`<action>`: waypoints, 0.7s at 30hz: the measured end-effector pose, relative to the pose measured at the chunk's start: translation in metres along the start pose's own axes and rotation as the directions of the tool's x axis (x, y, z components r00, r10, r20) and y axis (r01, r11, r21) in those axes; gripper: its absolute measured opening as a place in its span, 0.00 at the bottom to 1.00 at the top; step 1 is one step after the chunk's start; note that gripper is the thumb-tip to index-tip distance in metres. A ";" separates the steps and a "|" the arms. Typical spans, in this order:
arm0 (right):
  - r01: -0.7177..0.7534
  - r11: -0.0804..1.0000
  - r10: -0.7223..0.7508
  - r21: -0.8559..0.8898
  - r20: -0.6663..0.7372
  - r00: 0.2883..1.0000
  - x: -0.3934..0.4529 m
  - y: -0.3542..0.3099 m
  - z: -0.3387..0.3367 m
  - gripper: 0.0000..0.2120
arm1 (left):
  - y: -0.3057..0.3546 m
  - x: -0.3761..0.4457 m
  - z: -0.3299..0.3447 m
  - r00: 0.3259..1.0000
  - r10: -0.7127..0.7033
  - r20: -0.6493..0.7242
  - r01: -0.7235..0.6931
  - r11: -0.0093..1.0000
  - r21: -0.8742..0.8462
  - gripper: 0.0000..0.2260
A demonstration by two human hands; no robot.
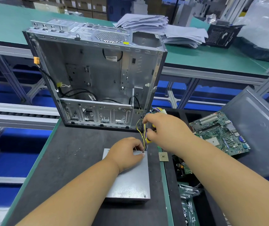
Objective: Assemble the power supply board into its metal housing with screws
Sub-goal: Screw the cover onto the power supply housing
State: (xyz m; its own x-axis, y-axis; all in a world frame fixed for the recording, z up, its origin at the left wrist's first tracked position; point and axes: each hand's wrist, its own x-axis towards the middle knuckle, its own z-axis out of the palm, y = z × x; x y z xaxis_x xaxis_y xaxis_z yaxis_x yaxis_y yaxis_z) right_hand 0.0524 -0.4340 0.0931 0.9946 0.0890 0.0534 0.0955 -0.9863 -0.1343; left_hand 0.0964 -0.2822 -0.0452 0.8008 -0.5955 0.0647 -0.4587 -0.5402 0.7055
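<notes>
The open computer case (pixel 96 79) is standing upright at the far edge of the dark tabletop (pixel 61 160), with its empty inside facing the person. The grey metal housing (pixel 130 180) of the power supply is lying flat near the tabletop's right edge, close to the person. A motherboard (pixel 220 132) is resting to the right, beyond that edge. The left hand (pixel 125 152) is pressing on the housing's far end, its fingers (pixel 140 154) curled and pinching the wire bundle (pixel 144 137) where it is leaving the housing. The right hand (pixel 164 129) is gripping what is probably a yellow-handled screwdriver (pixel 150 140), fingers closed around it. Two tiny screws (pixel 76 152) are lying left of the housing.
</notes>
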 end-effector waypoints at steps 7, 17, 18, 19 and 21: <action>-0.021 0.997 0.023 -0.071 0.023 0.999 -0.005 0.002 -0.001 0.10 | 0.000 0.001 0.001 1.000 -0.006 -0.006 0.006 1.000 -0.005 0.04; -0.066 0.976 0.087 -0.207 0.090 0.992 0.005 0.003 -0.004 0.15 | 0.000 0.001 0.001 1.000 -0.011 0.008 0.011 1.000 0.006 0.05; -0.094 0.964 0.113 -0.249 0.064 0.992 0.006 0.002 -0.002 0.17 | 0.000 0.001 0.001 1.000 -0.012 0.010 0.012 1.000 0.005 0.05; -0.118 0.949 0.136 -0.292 0.041 0.990 0.006 0.000 -0.001 0.18 | 0.000 0.001 0.001 1.000 -0.013 0.012 0.013 1.000 0.003 0.05; -0.133 0.930 0.145 -0.343 0.010 0.989 0.004 -0.003 0.002 0.18 | 0.000 0.002 0.001 1.000 -0.014 0.010 0.014 1.000 0.005 0.04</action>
State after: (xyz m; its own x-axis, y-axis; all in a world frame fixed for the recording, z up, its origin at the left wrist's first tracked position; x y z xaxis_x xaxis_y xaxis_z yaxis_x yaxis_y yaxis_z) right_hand 0.0561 -0.4308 0.0917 0.9983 -0.0534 0.0233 -0.0570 -0.9766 0.2072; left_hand 0.0976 -0.2837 -0.0459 0.8035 -0.5934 0.0479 -0.4493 -0.5516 0.7028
